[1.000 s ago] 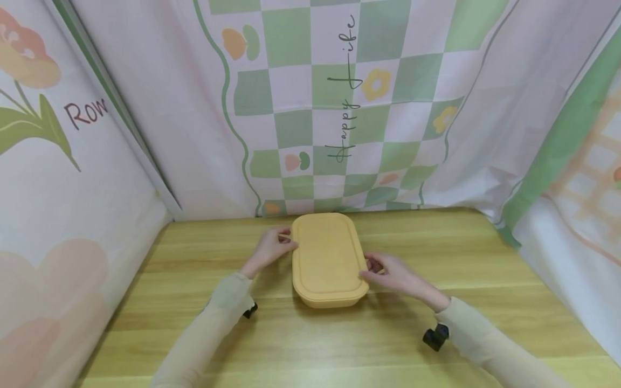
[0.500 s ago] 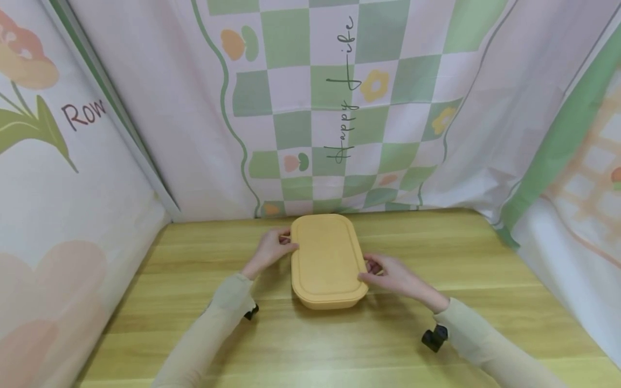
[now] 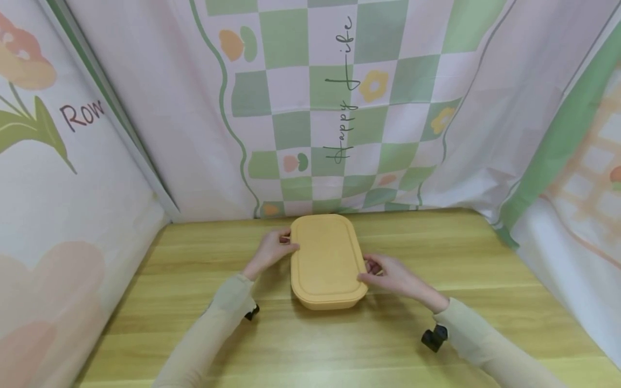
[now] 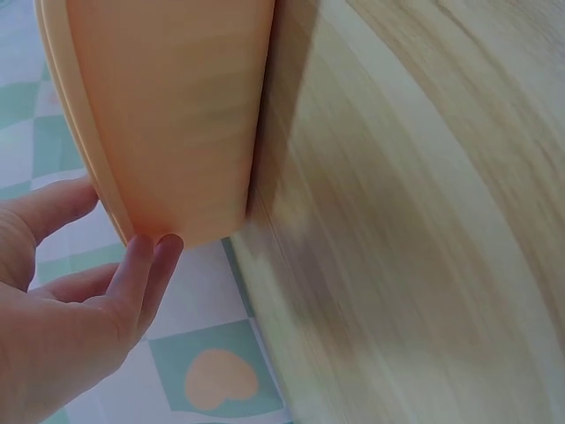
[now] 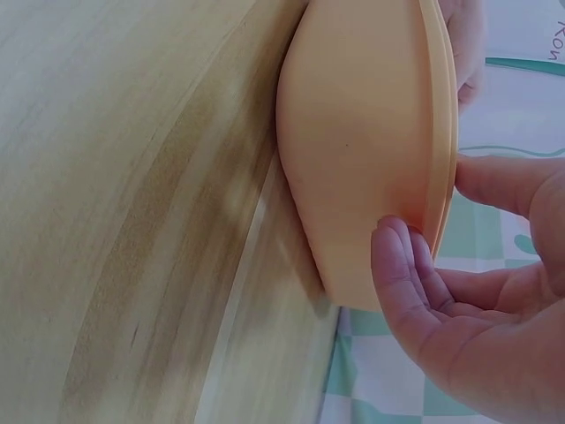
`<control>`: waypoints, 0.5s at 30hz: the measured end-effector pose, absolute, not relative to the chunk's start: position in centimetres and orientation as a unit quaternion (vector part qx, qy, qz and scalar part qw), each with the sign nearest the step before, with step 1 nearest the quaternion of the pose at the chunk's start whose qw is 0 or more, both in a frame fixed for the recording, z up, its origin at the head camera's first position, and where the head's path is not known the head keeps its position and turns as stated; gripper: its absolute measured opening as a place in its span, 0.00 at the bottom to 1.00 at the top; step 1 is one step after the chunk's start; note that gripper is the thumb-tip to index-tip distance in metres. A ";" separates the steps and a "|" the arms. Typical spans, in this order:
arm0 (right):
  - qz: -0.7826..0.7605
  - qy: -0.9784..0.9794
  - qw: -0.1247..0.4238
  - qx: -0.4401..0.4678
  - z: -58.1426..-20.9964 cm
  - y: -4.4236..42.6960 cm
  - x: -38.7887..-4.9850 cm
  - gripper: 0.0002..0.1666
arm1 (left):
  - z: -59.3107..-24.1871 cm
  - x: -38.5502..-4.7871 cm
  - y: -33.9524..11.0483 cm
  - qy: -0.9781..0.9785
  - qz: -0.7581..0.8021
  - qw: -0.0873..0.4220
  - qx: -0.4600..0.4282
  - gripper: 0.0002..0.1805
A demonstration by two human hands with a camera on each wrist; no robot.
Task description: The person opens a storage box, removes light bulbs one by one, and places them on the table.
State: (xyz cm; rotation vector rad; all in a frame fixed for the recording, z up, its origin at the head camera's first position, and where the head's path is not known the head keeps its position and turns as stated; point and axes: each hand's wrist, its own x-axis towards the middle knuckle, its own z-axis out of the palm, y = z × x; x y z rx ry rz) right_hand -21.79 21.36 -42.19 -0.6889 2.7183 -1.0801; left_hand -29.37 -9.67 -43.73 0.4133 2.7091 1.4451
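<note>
A yellow lunch box (image 3: 329, 258) with rounded corners and a fitted lid of the same colour rests on the table, set slightly askew. On its left long side, my left hand (image 3: 269, 249) pinches the rim, thumb on the lid's edge and curled fingers beneath. My right hand (image 3: 397, 274) pinches the opposite rim, nearer the front corner. In the left wrist view the fingertips (image 4: 166, 249) sit under the rim against the box's wall. The right wrist view has the right thumb (image 5: 499, 181) on the lid edge. Whatever the box contains is hidden.
The wooden table (image 3: 310, 350) runs back to a green-and-white checked curtain (image 3: 335, 118), close behind the box's far end. Printed cloth (image 3: 58, 188) hangs at the left, and another curtain (image 3: 577, 172) hangs at the right. A small black camera (image 3: 434, 338) is on the right wrist.
The whole head view has shifted very slightly. Both hands keep the same hold on the box, and the box stays in place on the table.
</note>
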 end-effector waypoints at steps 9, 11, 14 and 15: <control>-0.359 0.901 0.069 -0.234 -42.1 21.3 -21.8 0.24 | -43.6 -29.2 -9.7 0.873 0.471 0.033 0.121 0.29; -0.359 0.901 0.072 -0.233 -42.1 21.4 -21.8 0.23 | -43.6 -29.2 -9.7 0.874 0.470 0.034 0.121 0.29; -0.356 0.901 0.075 -0.238 -42.0 21.5 -21.9 0.22 | -43.5 -29.2 -9.7 0.874 0.470 0.034 0.120 0.30; -0.354 0.901 0.075 -0.240 -42.0 21.5 -22.0 0.22 | -43.5 -29.1 -9.7 0.874 0.470 0.035 0.120 0.29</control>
